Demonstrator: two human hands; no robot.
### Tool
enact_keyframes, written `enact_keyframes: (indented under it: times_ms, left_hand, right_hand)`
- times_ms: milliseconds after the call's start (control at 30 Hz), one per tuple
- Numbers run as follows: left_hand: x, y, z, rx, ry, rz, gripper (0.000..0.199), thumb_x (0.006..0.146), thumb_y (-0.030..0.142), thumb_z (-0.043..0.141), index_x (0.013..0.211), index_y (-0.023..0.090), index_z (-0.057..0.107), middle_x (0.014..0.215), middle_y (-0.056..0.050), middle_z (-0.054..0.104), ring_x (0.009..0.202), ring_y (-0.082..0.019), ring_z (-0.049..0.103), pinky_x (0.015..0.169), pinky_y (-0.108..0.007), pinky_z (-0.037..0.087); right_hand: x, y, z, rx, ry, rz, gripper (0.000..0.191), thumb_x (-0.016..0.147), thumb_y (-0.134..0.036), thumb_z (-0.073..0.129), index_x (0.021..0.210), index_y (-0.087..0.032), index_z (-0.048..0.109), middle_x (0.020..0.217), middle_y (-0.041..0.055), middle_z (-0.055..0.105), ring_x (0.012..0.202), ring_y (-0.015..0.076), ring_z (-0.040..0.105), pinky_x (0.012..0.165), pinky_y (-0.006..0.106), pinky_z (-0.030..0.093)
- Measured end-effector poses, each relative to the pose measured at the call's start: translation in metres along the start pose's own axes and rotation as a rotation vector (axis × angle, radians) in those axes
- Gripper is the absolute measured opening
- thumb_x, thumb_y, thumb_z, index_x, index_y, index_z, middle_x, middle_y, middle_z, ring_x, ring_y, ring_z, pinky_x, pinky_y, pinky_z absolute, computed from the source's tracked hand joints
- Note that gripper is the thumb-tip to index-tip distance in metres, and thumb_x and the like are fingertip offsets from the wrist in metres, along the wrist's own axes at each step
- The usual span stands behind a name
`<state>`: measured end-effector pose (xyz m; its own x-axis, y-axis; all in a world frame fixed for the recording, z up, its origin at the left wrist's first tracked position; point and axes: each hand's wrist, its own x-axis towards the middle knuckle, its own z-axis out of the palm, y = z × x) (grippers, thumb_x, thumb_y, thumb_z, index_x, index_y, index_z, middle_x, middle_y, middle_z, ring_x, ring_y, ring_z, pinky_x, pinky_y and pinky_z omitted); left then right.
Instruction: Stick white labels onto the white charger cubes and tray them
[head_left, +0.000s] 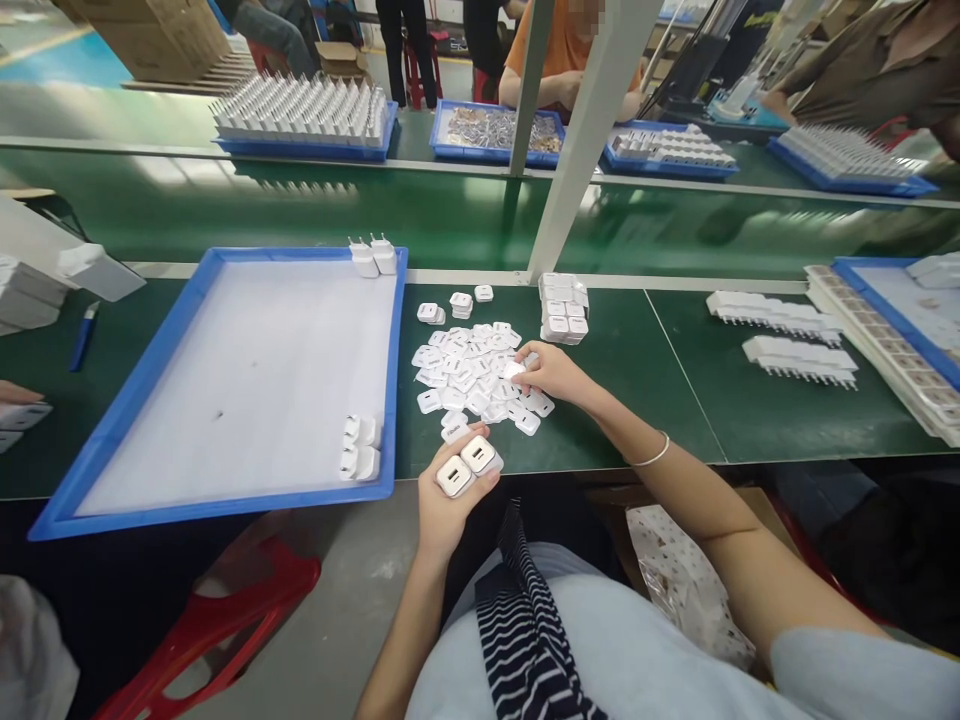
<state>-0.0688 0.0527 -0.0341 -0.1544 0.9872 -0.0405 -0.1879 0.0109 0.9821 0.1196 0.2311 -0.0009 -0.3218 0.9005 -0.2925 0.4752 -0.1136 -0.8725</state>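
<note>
White chargers (468,467) in the half-curled, upturned left hand (442,508), a cover (513,369) in the fingertip-pinched right hand (553,371)

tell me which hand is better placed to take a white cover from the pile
Probably the right hand: it is at the pile of white covers, while the left hand is occupied, holding two USB chargers.

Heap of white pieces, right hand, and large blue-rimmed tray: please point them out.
Heap of white pieces (472,368), head view: its middle.
Right hand (553,372), head view: back of the hand.
Large blue-rimmed tray (394,370), head view: right rim.
</note>
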Motion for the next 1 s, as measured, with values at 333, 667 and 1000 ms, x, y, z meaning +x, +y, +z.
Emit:
enact_keyframes:
  times_ms: [333,667,1000]
  left_hand:
    - [0.001,0.01,0.016,0.032,-0.008,0.059,0.048,0.073,0.025,0.086,0.119,0.022,0.075,0.136,-0.012,0.068,0.132,-0.029,0.061,0.117,-0.044,0.045]
    - [0.001,0.024,0.045,0.093,-0.061,0.125,0.044,0.07,0.025,0.088,0.113,0.026,0.077,0.116,-0.007,0.075,0.108,-0.023,0.071,0.101,-0.037,0.055]
    - [-0.006,0.039,0.058,0.232,-0.038,0.151,0.047,0.072,0.027,0.087,0.118,0.024,0.075,0.115,-0.008,0.074,0.105,-0.023,0.072,0.099,-0.038,0.057]
  right_hand:
    - [-0.032,-0.013,-0.006,0.348,-0.147,-0.042,0.035,0.07,-0.041,0.082,0.078,-0.016,0.058,0.053,-0.0015,0.062,0.044,0.0062,0.039,0.047,0.022,0.027]
    - [-0.093,-0.012,0.024,0.717,-0.102,-0.077,0.034,0.075,-0.036,0.085,0.085,-0.018,0.059,0.05,-0.0065,0.056,0.044,0.0055,0.037,0.046,0.021,0.022]
    - [-0.128,0.001,0.006,0.333,0.355,-0.338,0.015,0.093,-0.032,0.068,0.085,-0.02,0.071,0.072,-0.0008,0.059,0.069,0.0134,0.052,0.065,0.028,0.04]
